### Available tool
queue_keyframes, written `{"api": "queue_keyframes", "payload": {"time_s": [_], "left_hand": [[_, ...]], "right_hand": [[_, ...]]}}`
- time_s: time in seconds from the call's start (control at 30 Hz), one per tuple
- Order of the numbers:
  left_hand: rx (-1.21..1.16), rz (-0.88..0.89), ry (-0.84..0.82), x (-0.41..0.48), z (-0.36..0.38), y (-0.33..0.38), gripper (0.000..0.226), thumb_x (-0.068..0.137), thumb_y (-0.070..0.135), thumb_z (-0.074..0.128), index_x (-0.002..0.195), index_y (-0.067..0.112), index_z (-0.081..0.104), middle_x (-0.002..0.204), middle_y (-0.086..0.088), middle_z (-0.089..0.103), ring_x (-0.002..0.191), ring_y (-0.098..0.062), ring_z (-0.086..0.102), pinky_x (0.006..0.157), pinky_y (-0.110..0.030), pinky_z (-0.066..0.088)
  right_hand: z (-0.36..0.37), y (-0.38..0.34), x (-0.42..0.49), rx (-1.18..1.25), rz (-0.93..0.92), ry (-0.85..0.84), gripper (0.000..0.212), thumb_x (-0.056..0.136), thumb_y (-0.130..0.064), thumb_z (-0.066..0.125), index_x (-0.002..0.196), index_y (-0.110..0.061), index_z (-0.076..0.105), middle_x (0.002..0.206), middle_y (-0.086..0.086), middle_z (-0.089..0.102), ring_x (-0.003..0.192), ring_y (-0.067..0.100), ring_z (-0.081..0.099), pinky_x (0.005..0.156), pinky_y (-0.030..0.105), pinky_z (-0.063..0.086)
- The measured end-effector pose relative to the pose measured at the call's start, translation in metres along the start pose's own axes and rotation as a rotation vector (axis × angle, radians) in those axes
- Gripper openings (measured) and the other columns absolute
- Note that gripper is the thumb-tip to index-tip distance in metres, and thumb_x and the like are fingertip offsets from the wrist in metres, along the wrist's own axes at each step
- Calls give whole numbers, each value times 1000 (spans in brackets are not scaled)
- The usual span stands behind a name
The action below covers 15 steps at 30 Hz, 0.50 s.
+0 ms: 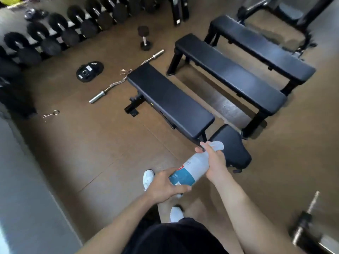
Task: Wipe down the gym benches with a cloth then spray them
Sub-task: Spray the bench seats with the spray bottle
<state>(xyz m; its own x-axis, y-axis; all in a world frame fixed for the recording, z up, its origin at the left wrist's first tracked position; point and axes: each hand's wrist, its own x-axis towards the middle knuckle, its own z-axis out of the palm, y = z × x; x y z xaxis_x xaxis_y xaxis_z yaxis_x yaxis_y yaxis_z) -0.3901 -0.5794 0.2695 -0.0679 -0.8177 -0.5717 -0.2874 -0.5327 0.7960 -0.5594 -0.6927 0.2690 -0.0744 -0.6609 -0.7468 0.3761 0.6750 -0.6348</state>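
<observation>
My left grip [165,186] clamps the base of the spray bottle [195,166], my right grip [215,162] curls round its neck, and the nearest gym bench [170,99] lies just beyond both

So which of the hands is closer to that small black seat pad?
Right. The right hand grips the neck of the spray bottle, right beside the seat pad; the left hand holds the bottle's base, farther back toward the person.
</observation>
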Motion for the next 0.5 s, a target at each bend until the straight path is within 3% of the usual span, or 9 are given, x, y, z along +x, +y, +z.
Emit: {"api": "queue_keyframes", "payload": {"time_s": [0.1,0.2,0.3,0.4,0.5], "left_hand": [[92,20,-118,39,9,20,45,64,50,86,101,30,72,82,8,76,75,-9,71,71,-27,55],[149,81,-225,70,14,40,32,73,36,89,98,32,69,71,13,71,60,6,63,61,-13,47],[147,137,-322,98,16,57,33,72,38,89,97,31,70,74,12,74,67,0,67,69,-26,55],[139,165,-366,121,16,70,42,69,35,91,105,28,72,84,9,76,74,-3,71,69,-21,56],[135,149,-392,136,22,77,40,69,34,91,104,28,74,89,8,77,79,-6,72,73,-23,56]], "right_hand": [[-16,-22,21,59,-44,121,29,90,-13,74,117,-14,63,107,9,74,89,26,77,68,37,61],[-27,-43,35,7,-92,255,13,93,-19,70,104,-12,66,100,6,75,81,25,73,75,38,59],[-36,-60,50,17,-133,391,14,98,-24,65,87,-16,60,88,8,68,69,25,60,80,41,52],[-43,-74,61,41,-164,448,9,94,-21,67,90,-18,60,81,7,68,67,25,60,82,46,53],[-54,-82,71,16,-152,432,14,88,-17,73,101,-18,66,92,5,72,76,24,70,78,44,57]]}}
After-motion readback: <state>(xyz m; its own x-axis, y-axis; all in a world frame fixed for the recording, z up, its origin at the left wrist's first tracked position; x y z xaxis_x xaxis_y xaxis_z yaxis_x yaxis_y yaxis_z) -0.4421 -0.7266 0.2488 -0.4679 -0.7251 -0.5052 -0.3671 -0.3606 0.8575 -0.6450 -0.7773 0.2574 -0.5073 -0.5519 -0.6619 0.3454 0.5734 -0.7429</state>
